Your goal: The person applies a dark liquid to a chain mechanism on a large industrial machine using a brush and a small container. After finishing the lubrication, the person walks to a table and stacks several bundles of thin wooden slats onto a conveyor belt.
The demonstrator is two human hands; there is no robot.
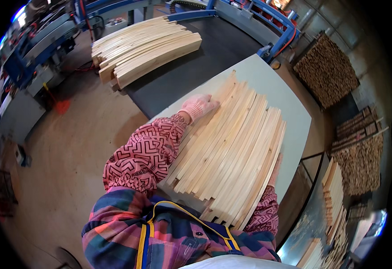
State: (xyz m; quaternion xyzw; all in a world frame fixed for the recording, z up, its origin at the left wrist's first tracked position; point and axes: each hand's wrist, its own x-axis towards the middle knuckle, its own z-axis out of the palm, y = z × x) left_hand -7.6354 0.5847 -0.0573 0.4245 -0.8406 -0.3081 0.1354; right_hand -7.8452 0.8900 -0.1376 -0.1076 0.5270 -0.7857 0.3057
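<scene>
A wide row of pale wooden strips (227, 143) lies side by side on a light grey-green tabletop (297, 121), their ends uneven. My left hand (200, 106), in a pink knitted glove, rests against the left side of the row near its far end, fingers reaching onto the wood. Along the right side, my right hand (275, 170) lies lengthwise against the outermost strip, fingers stretched out. Only a narrow part of that hand shows; the rest is hidden by the wood.
Beyond the tabletop, another stack of wooden strips (146, 49) lies on a black conveyor belt (173, 80) beside blue machine framing (281, 40). Large stacks of wood (326, 69) stand at the right. More strips (335, 197) lie at the near right.
</scene>
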